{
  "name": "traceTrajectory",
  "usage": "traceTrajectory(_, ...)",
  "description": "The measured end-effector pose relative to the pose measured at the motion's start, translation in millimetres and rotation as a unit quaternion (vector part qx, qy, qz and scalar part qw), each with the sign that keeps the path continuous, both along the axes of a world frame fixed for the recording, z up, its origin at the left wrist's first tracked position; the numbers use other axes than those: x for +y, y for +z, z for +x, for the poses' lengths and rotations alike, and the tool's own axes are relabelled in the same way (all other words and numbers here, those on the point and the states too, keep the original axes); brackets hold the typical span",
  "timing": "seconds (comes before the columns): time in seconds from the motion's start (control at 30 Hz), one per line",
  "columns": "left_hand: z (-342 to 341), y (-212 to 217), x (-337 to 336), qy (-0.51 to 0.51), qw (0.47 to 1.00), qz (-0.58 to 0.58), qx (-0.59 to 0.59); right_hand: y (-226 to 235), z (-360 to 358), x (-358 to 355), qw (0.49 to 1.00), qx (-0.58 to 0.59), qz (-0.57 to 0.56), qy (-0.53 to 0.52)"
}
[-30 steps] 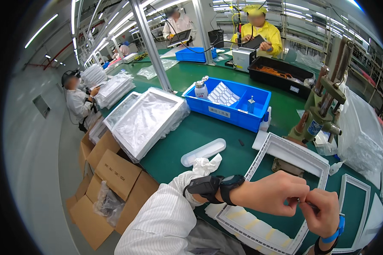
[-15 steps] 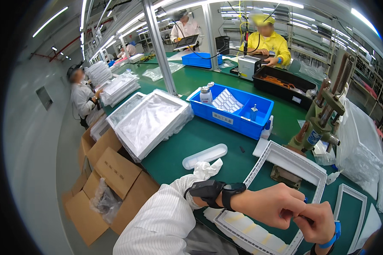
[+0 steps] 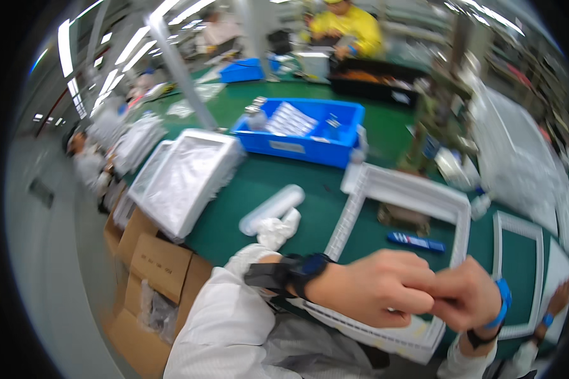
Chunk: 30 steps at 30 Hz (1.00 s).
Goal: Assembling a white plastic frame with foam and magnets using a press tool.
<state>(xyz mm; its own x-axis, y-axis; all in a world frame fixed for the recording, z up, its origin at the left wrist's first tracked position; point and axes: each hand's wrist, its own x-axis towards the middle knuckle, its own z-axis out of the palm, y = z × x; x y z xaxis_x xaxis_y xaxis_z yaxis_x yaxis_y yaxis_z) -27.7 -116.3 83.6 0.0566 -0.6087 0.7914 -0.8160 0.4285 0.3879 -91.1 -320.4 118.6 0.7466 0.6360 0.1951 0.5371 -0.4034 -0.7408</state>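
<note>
My left hand (image 3: 385,287) is closed, its fingers curled in against those of my right hand (image 3: 466,295). The right one is closed in a pinch; whatever sits between the fingertips is hidden. Both hands are held above the lower right part of a white rectangular frame (image 3: 417,184) lying on the green table. Inside the frame lies a blue pen-like tool (image 3: 416,241), just beyond my knuckles. A crumpled white wipe (image 3: 278,228) rests by my left sleeve, against a long clear plastic case (image 3: 269,211).
A blue divided bin (image 3: 310,150) stands behind the frame, beside a green metal press (image 3: 433,120). Stacked wrapped panels (image 3: 186,177) are at left, above an open cardboard box (image 3: 161,256). At right, another person's hand (image 3: 557,297) is beside a smaller white frame (image 3: 501,252).
The whole view has shifted and blurred. My hands have moved nearer to me relative to the frame, and the blue tool now shows beyond them. Another person's hand shows at the right.
</note>
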Motion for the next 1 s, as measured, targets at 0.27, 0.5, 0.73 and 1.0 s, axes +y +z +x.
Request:
traceTrajectory(0.27, 30, 24, 16, 0.085, 0.989, 0.008, 0.12, 1, 1, -9, 0.994, -0.031, 0.057, 0.088)
traceTrajectory(0.5, -21, -5, 34, 0.162, 0.912, 0.322, 0.195, -6, 2, -29, 0.984, -0.094, 0.055, -0.138)
traceTrajectory(0.73, -78, -42, 56, 0.211, 0.903, 0.341, 0.152, -10, 0, -13, 0.982, -0.099, 0.084, -0.138)
traceTrajectory(1.0, -102, -56, 43, 0.297, 0.896, 0.309, 0.117, -16, -9, -13, 0.966, -0.162, 0.141, -0.147)
